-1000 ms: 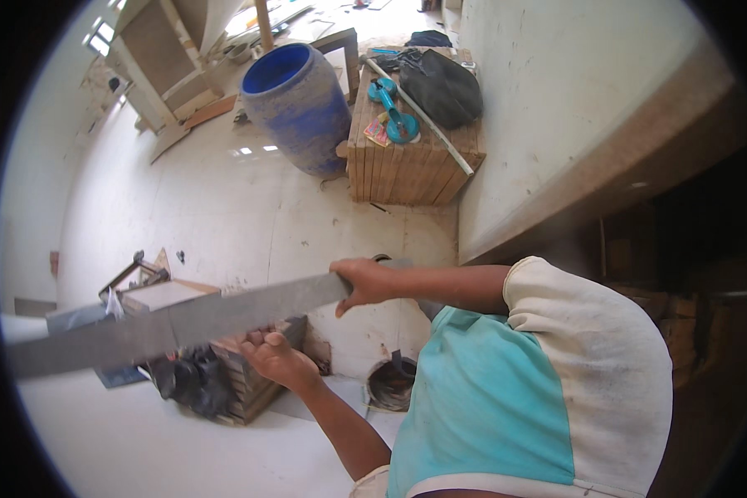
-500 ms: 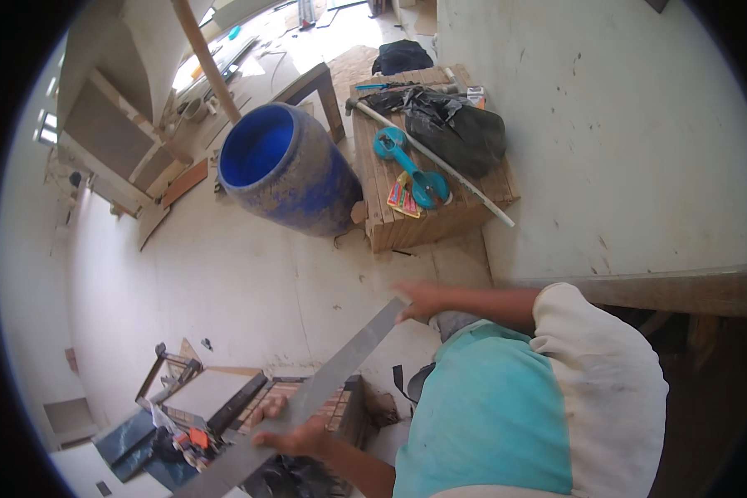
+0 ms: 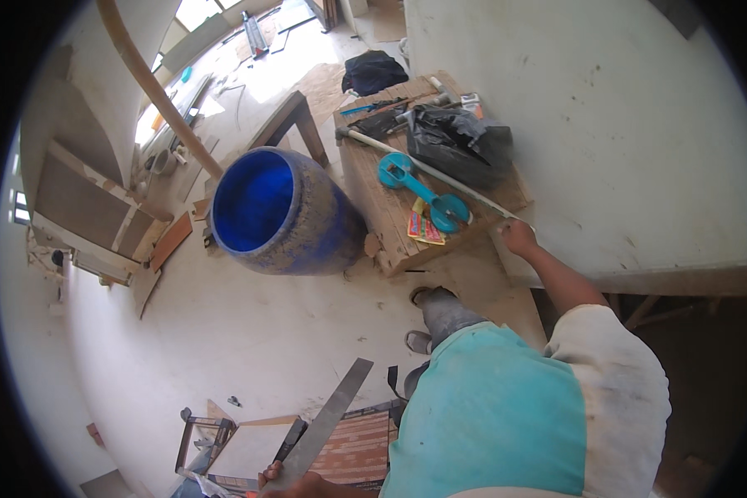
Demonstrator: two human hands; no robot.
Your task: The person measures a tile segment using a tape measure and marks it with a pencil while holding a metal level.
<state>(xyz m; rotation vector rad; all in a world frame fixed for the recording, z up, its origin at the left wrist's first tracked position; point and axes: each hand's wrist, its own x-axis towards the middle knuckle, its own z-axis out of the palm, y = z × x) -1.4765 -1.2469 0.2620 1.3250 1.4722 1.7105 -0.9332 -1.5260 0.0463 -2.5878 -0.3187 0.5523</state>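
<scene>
My left hand, low in the picture, grips a long flat grey strip near its lower end; the strip slants up and to the right over the floor. On the right, my right hand is closed at the near end of a thin white pipe. The pipe lies slanting across a wooden-looking box-shaped stack. Beside it on the stack are a turquoise double suction-cup lifter, small colourful packets and a black plastic bag.
A dirt-streaked blue drum stands left of the stack. Stacked tile boxes and a tile cutter are low on the left. A pale wall rises on the right; a wooden pole leans at the upper left.
My right hand has let go of the strip's upper end and moved right and up to the pipe. The left hand has lowered the strip. The view has shifted.
</scene>
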